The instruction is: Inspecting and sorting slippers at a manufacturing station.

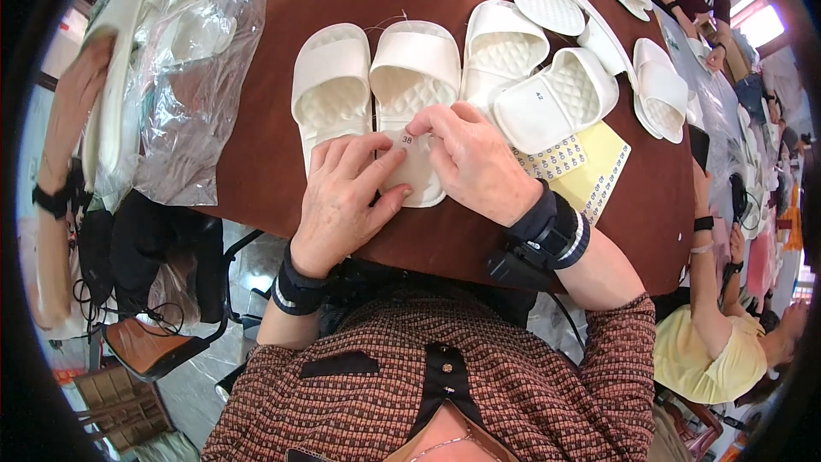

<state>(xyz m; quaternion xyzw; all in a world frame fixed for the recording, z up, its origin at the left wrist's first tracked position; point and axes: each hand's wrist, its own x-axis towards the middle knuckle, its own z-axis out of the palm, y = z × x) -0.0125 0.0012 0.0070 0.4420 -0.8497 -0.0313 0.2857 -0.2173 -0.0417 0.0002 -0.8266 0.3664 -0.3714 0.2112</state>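
A pair of white slide slippers lies side by side in front of me, the left slipper (333, 90) and the right slipper (415, 60), toe straps at the far end. A small clear sticker with dark print (406, 140) is on the heel of the right slipper. My left hand (346, 197) rests across the heels, fingers spread, index fingertip beside the sticker. My right hand (479, 162) is curled over the same heel, its index fingertip touching down by the sticker. Whatever its fingers may pinch is too small or hidden to make out.
More white slippers (560, 94) lie to the right on the brown tablecloth (282, 8). Sheets of yellow stickers (609, 167) are partly under one. Clear plastic bags (205, 111) with slippers cover the left side. Other people's arms (64, 137) are at both sides.
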